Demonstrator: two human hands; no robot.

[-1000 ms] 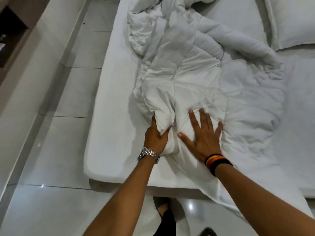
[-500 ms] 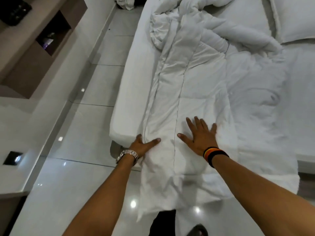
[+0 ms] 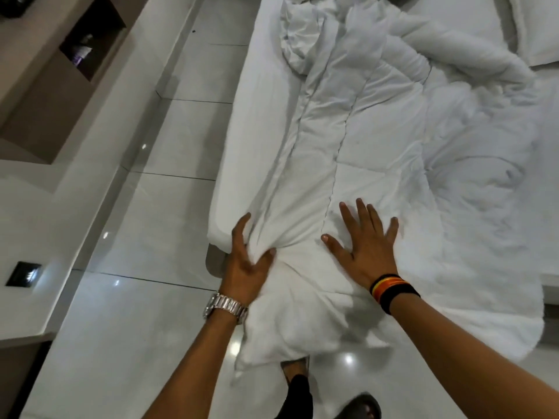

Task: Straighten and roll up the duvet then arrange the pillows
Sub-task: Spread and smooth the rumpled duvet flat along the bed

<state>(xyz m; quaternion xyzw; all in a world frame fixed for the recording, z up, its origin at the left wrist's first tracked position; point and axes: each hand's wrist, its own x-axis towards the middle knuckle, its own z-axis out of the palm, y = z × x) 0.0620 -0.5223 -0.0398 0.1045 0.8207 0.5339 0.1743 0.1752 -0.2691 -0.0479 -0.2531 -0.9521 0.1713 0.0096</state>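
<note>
Duvet (image 3: 348, 164) now trails off the bed's (image 3: 242, 152) six-o'clock edge, pulled straighter than a second ago: left hand (image 3: 245, 261) bunches its corner, right hand (image 3: 366, 252) presses flat, fingers spread

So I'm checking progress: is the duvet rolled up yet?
Not rolled. The duvet lies stretched lengthwise along the bed, bunched at the far end, its near end hanging over the foot.
</note>
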